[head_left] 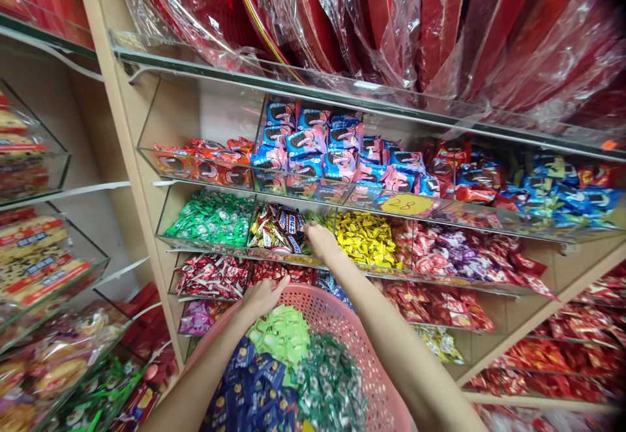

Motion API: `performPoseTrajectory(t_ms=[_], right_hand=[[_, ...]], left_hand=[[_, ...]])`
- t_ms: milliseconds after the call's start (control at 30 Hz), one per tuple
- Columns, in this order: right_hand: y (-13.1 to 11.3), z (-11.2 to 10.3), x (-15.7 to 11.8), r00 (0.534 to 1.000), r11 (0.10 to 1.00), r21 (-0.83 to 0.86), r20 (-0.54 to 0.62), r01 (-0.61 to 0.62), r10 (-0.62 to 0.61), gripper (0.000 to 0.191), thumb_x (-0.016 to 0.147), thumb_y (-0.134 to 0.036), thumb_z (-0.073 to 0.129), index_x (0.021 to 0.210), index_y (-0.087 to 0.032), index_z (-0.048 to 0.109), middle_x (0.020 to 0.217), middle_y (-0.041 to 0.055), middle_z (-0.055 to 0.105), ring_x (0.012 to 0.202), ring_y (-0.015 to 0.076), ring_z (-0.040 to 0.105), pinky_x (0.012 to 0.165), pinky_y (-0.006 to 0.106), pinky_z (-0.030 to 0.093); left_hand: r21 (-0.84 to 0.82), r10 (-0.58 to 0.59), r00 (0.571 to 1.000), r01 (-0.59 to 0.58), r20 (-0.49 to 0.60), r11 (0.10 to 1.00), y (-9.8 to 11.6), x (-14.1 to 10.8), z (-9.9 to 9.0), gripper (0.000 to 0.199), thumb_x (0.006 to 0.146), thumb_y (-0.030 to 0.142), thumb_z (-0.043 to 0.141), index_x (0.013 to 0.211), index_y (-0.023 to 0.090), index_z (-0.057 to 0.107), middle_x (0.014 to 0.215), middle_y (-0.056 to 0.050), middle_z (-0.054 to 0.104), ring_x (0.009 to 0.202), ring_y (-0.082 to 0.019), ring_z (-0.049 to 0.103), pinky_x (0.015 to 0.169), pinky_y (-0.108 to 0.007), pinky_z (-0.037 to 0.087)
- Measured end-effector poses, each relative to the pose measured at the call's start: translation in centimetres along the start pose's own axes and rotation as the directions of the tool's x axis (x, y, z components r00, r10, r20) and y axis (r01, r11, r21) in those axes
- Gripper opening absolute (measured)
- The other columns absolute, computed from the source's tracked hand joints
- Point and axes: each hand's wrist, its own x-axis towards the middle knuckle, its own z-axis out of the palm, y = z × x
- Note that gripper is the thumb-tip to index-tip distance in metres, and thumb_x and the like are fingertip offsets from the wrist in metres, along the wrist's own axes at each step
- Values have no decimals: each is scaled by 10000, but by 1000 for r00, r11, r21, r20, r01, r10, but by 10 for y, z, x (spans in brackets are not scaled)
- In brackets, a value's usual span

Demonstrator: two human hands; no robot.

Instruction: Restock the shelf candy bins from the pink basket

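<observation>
A pink perforated plastic basket [359, 340] sits in front of me, holding light green [281, 334], dark blue [254, 386] and dark green wrapped candies [330, 380]. My left hand [264, 295] is at its far rim, closed over the edge with its fingertips partly hidden. My right hand [321, 244] reaches into a clear shelf bin, fingers curled inward beside dark-wrapped chocolate bars [289, 223] and some green candies. What those fingers hold, if anything, is hidden. Yellow wrapped candies [366, 239] lie just right of that hand.
Green candies [212, 216] fill the bin to the left. Blue and pink cookie packs [313, 141] are stacked above, by a yellow price tag [407, 203]. A glass shelf [342, 86] carries plastic-wrapped red items overhead. A wooden upright [122, 125] stands at left.
</observation>
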Motion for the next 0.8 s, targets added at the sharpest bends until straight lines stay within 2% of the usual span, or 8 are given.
performPoseTrajectory(t_ms=[100, 200, 267, 333, 467, 600, 700, 800], right_hand=[[-4, -10, -10, 987, 998, 45, -151, -54, 60, 165, 809, -153, 403, 938, -173, 505, 936, 90, 522, 828, 184, 536, 638, 256, 368], [-10, -21, -32, 940, 971, 240, -327, -15, 96, 142, 828, -216, 382, 882, -178, 507, 906, 67, 515, 777, 154, 510, 631, 240, 358], [-16, -23, -51, 913, 907, 415, -394, 74, 105, 134, 822, -250, 397, 831, -179, 511, 853, 45, 516, 740, 132, 489, 636, 229, 354], [-22, -18, -70, 910, 797, 588, -393, 137, 134, 138, 802, -286, 435, 762, -178, 512, 748, 17, 510, 670, 115, 464, 609, 220, 348], [-30, 17, -98, 958, 436, 897, -182, 70, 223, 224, 738, -391, 517, 685, -174, 500, 564, -35, 456, 514, 84, 388, 494, 202, 314], [-29, 58, -112, 962, 35, 989, 135, -147, 236, 339, 615, -483, 611, 661, -164, 506, 522, -45, 485, 456, 73, 406, 452, 201, 307], [-28, 75, -119, 932, -150, 948, 308, -282, 191, 367, 571, -485, 648, 667, -154, 523, 533, -36, 526, 445, 68, 439, 438, 191, 305], [-27, 80, -124, 917, -240, 911, 373, -334, 140, 356, 574, -466, 659, 675, -145, 543, 574, -21, 559, 462, 59, 465, 441, 175, 316]], left_hand=[[-10, 20, 1000, -20, -16, 1000, 0, -1, -1, 744, 704, 722, 113, 801, 202, 635, 884, -107, 662, 810, -249, 605, 649, -292, 399], [-5, 19, 1000, -19, -17, 1000, 1, -2, 0, 751, 706, 721, 107, 795, 199, 641, 886, -112, 663, 827, -255, 603, 663, -297, 400], [-1, -7, 1000, 7, -11, 1000, 1, -2, 1, 741, 708, 717, 128, 801, 192, 643, 895, -115, 663, 838, -255, 603, 682, -296, 401], [-4, -22, 1000, 22, -7, 1000, 1, -2, 1, 729, 712, 711, 149, 824, 187, 643, 910, -114, 662, 854, -252, 601, 701, -293, 401], [-7, -18, 1000, 18, 5, 1000, 0, -1, 3, 717, 716, 704, 157, 846, 194, 644, 917, -107, 663, 859, -252, 601, 698, -291, 406], [6, -21, 1000, 21, 2, 1000, 0, -1, 3, 709, 718, 701, 155, 820, 199, 644, 894, -103, 667, 836, -256, 601, 678, -298, 410], [7, -17, 1000, 17, 9, 1000, 2, -3, 2, 709, 719, 700, 149, 770, 196, 645, 858, -105, 669, 809, -252, 604, 668, -294, 409], [-3, -7, 1000, 7, 8, 1000, 5, -5, 0, 713, 715, 705, 143, 737, 196, 642, 829, -105, 670, 797, -246, 603, 659, -287, 408]])
